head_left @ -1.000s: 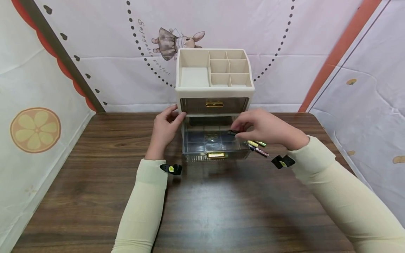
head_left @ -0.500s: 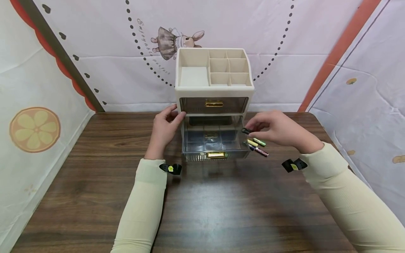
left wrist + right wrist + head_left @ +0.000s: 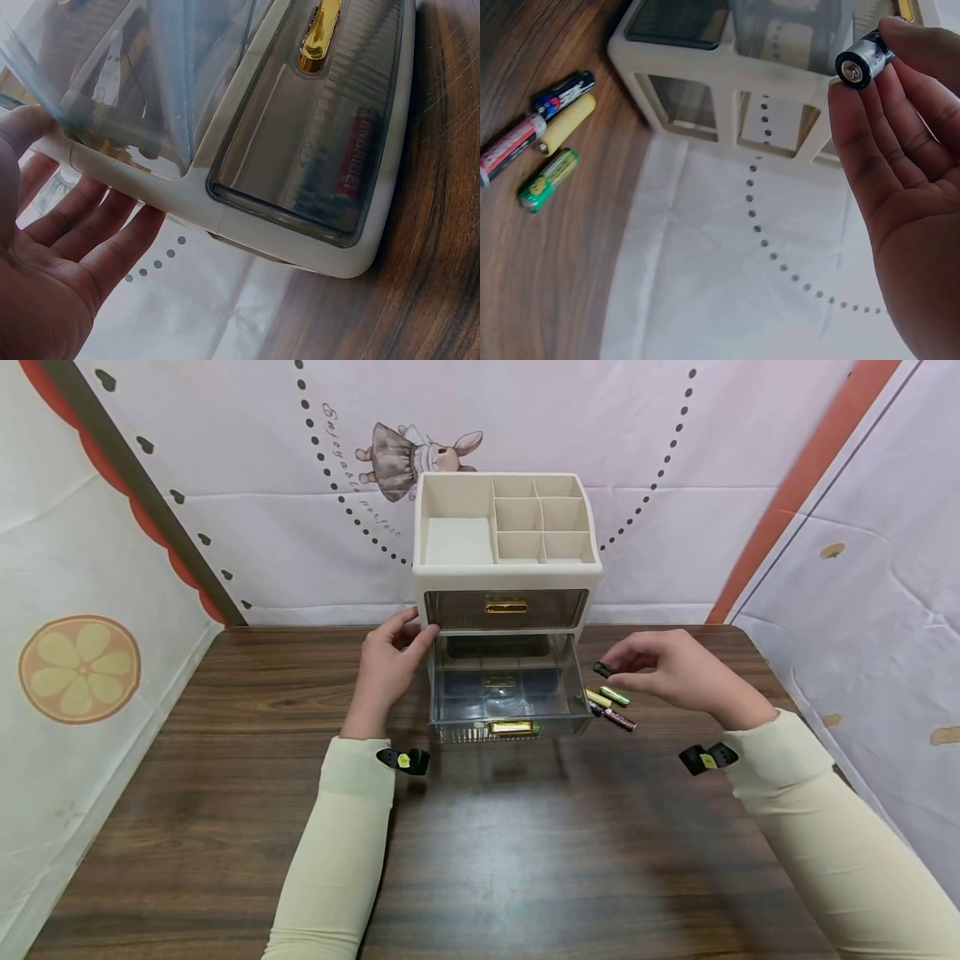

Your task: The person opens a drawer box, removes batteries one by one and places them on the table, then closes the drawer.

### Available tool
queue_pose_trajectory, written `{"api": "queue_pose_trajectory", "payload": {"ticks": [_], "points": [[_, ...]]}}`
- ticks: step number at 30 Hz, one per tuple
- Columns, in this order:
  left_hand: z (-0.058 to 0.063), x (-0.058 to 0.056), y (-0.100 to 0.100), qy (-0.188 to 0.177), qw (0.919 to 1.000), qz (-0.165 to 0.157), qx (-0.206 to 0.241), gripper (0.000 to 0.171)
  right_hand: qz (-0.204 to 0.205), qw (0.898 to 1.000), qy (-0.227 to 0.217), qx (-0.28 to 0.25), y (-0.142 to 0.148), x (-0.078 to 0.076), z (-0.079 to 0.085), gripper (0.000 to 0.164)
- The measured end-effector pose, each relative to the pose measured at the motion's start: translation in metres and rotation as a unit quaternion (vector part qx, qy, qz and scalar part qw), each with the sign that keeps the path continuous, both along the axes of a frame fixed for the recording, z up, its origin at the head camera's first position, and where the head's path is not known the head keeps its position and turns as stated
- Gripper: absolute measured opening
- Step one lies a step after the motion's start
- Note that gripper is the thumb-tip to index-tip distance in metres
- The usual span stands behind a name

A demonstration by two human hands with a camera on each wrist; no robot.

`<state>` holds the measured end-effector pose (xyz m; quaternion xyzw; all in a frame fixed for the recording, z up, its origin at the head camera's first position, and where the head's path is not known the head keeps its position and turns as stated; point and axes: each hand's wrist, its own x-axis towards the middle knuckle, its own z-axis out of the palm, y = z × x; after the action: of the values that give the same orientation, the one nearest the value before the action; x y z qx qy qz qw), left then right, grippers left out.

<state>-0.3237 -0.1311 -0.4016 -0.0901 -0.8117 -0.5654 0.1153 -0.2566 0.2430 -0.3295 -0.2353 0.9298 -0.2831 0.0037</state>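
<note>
beside the clear drawer (image 3: 461,732), a battery (image 3: 868,60) is being pinched by the right hand (image 3: 675,673); the drawer organizer (image 3: 510,579), best kept steady, is being touched by the outstretched left hand (image 3: 387,663).

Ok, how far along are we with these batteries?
Done: the middle drawer is open, and four batteries lie on the table beside the organizer. In hand: the right hand pinches a black-and-silver battery clear of the drawer, while the left hand holds the organizer's edge. Left, probably: setting that battery down, since it is held in the air, then shutting the drawer, which stands pulled out.
</note>
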Motion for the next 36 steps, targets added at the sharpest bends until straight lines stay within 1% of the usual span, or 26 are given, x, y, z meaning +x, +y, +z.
{"api": "queue_pose_trajectory", "payload": {"ticks": [9, 14, 18, 30, 36], "points": [[0.002, 0.001, 0.001, 0.002, 1.0000, 0.000, -0.004, 0.058, -0.043, 0.999, -0.009, -0.004, 0.014, 0.000, -0.015, 0.015], [0.002, 0.002, 0.001, -0.002, 1.0000, 0.002, -0.005, 0.059, -0.057, 0.998, -0.001, 0.001, 0.021, -0.001, -0.022, 0.014], [0.002, 0.002, 0.001, -0.001, 1.0000, 0.001, -0.005, 0.059, -0.076, 0.997, -0.010, 0.003, 0.027, -0.004, -0.031, 0.013], [0.000, 0.001, 0.000, 0.005, 1.0000, 0.000, -0.004, 0.059, -0.091, 0.995, -0.041, -0.004, 0.040, -0.010, -0.058, 0.014], [0.000, 0.001, 0.001, 0.003, 1.0000, 0.001, -0.003, 0.059, -0.098, 0.994, -0.043, 0.006, 0.045, -0.013, -0.072, 0.013]]}}
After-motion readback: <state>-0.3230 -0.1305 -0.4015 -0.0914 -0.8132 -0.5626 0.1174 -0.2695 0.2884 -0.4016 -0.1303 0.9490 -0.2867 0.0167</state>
